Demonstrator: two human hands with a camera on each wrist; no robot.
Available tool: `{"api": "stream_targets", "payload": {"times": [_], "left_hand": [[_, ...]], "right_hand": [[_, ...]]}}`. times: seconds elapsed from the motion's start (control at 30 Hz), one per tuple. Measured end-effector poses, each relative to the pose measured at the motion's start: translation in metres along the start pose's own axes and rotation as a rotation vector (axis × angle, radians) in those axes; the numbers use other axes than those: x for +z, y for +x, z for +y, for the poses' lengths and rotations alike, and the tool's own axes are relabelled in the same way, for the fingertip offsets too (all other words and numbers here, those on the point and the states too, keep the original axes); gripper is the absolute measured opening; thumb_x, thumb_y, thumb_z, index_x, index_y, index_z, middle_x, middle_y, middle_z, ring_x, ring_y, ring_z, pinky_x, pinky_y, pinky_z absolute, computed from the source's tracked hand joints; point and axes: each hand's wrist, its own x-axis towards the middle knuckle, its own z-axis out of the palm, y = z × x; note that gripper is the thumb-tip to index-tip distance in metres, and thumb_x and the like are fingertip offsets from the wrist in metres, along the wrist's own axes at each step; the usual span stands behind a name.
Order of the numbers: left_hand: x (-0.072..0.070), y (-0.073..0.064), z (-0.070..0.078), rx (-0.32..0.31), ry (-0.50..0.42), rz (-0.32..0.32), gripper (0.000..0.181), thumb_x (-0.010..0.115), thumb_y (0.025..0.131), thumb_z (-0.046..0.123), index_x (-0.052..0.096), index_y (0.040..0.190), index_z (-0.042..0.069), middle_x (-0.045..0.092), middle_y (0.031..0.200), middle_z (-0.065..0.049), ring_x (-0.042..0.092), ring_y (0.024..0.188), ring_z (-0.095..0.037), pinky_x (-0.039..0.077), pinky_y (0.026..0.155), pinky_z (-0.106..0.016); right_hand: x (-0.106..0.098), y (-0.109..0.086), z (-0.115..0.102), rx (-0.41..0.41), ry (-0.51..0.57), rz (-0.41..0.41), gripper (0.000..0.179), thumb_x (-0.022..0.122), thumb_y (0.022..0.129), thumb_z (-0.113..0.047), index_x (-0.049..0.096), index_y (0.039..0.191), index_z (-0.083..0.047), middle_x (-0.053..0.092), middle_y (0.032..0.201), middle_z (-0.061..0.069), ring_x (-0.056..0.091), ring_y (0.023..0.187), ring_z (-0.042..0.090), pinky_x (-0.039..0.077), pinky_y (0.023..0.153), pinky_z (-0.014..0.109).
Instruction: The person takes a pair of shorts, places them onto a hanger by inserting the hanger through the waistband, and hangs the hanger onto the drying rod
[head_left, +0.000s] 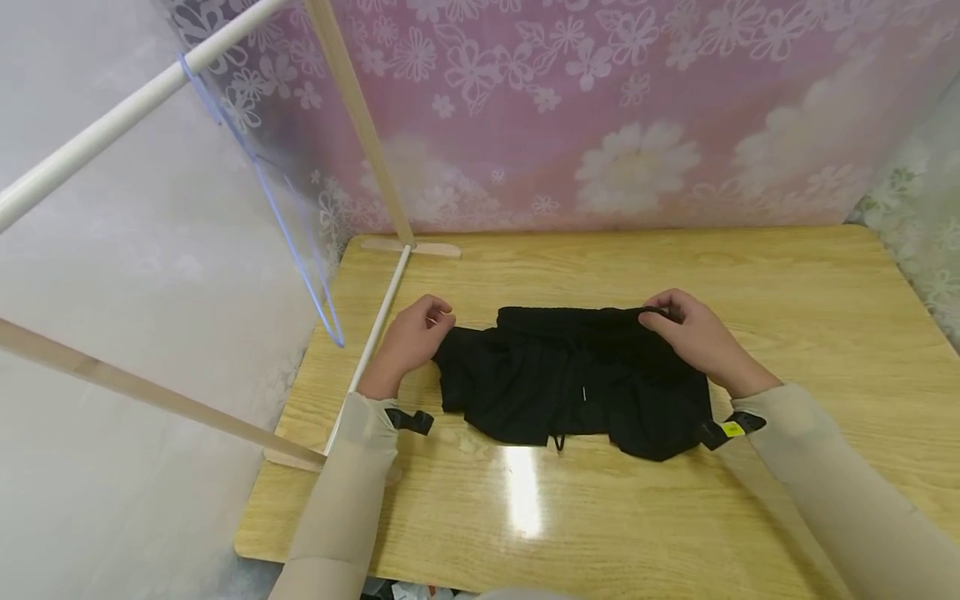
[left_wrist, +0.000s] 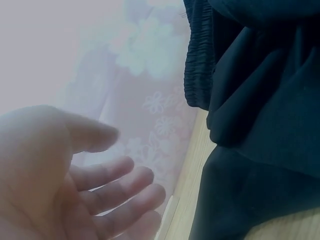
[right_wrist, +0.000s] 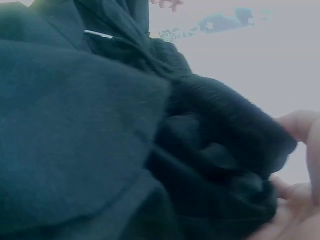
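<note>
Black shorts with a gathered elastic waistband lie bunched across the table, a white-tipped drawstring at their middle. At their upper right corner my right hand pinches the waistband between thumb and fingers. The right wrist view shows the waistband raised at that hand, with folds of cloth hanging under it. Beside the upper left edge of the shorts is my left hand. In the left wrist view its fingers are loosely bent and apart from the cloth, with nothing in them.
A rack with a white rail and wooden posts stands at the left of the wooden table. From the rail hangs a blue hanger, left of my left hand. A flowered pink curtain backs the table.
</note>
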Motion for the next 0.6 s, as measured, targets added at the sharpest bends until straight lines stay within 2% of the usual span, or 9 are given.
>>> {"api": "stream_targets", "payload": {"times": [0.13,0.23,0.4,0.53,0.6], "left_hand": [[-0.003,-0.002,-0.004,0.010,-0.056,0.016,0.041,0.046,0.111,0.044,0.060,0.131,0.012,0.065,0.119,-0.006,0.064,0.106,-0.026,0.053,0.088,-0.047],[-0.006,-0.003,-0.006,0.003,-0.064,0.012,0.040,0.045,0.110,0.048,0.059,0.129,0.015,0.065,0.117,-0.005,0.065,0.104,-0.025,0.054,0.084,-0.045],[-0.010,-0.003,-0.008,0.005,-0.114,0.051,0.038,0.044,0.110,0.048,0.060,0.124,0.016,0.065,0.113,-0.005,0.065,0.104,-0.026,0.054,0.083,-0.046],[-0.013,-0.003,-0.009,0.014,-0.271,0.119,0.039,0.043,0.111,0.044,0.063,0.117,0.012,0.066,0.106,-0.010,0.067,0.099,-0.030,0.054,0.087,-0.048],[-0.014,-0.003,-0.010,0.030,-0.347,0.149,0.042,0.041,0.112,0.042,0.064,0.116,0.007,0.066,0.101,-0.011,0.068,0.094,-0.031,0.055,0.085,-0.047]], "right_hand": [[0.002,-0.001,-0.002,-0.052,0.029,0.100,0.046,0.056,0.107,-0.039,0.052,0.137,-0.004,0.059,0.130,0.011,0.054,0.111,0.011,0.043,0.089,0.023],[0.001,-0.001,-0.006,-0.066,0.064,0.135,0.047,0.058,0.106,-0.040,0.052,0.137,-0.006,0.058,0.130,0.008,0.053,0.110,0.004,0.041,0.088,0.016],[0.001,0.002,-0.011,-0.072,0.066,0.128,0.047,0.059,0.106,-0.042,0.053,0.136,-0.007,0.058,0.130,0.009,0.052,0.112,0.009,0.040,0.091,0.020],[0.002,0.003,-0.013,-0.060,0.054,0.110,0.047,0.059,0.105,-0.043,0.053,0.136,-0.008,0.058,0.129,0.007,0.052,0.113,0.011,0.039,0.092,0.023],[0.002,0.003,-0.013,-0.054,0.048,0.103,0.046,0.059,0.105,-0.043,0.053,0.135,-0.009,0.059,0.127,0.005,0.053,0.111,0.010,0.040,0.091,0.022]]}}
